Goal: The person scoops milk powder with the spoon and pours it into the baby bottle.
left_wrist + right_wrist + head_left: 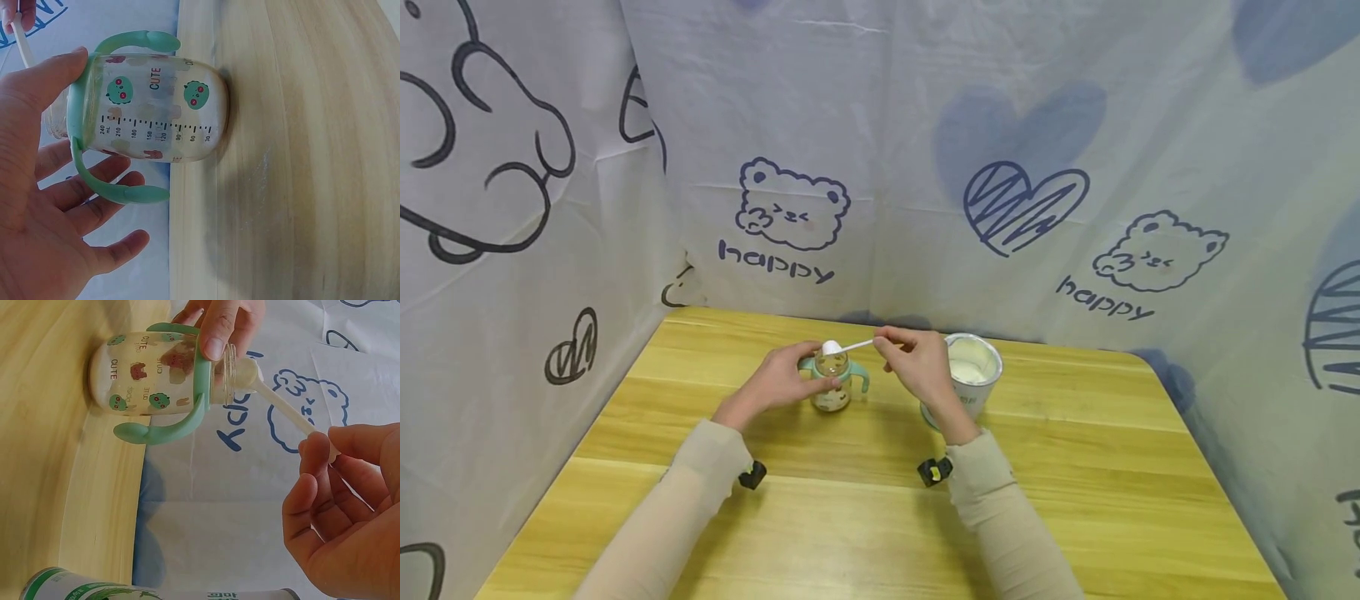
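Note:
A clear baby bottle (150, 140) with a green collar, two green handles and printed cartoon figures stands upright on the table. My left hand (782, 379) holds it around the neck, thumb on the near side, while its other fingers spread loosely below. With thumb and fingertips my right hand (919, 362) pinches the end of the handle of a white scoop (284, 406). The scoop's bowl, heaped with white powder (831, 347), is at the bottle's open mouth. Whether bowl and rim touch, I cannot tell.
Right of the bottle, behind my right wrist, stands an open can (976, 367) of pale powder. A green rim, perhaps a lid, shows partly at its base. The wooden table (850, 525) meets printed cloth walls (887, 275) at the back. White specks lie near the bottle.

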